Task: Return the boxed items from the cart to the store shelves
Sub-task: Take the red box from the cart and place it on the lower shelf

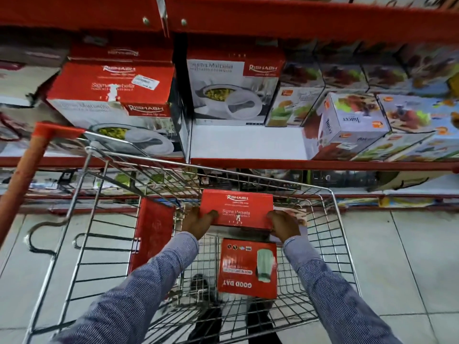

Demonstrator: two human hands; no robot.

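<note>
1. Head view: Good Day box (248, 269) lies nearest on the cart (345, 234) floor
2. Left hand (198, 223) and right hand (284, 225) clasp the Rishabh box (236, 208), likely being lifted from the cart's far end
3. Next: raise it to the shelf (248, 142) gap

A bare white gap on the shelf (248, 142) lies open between 2 casserole boxes (111, 95) and the tilted juicer box (347, 125).
</note>
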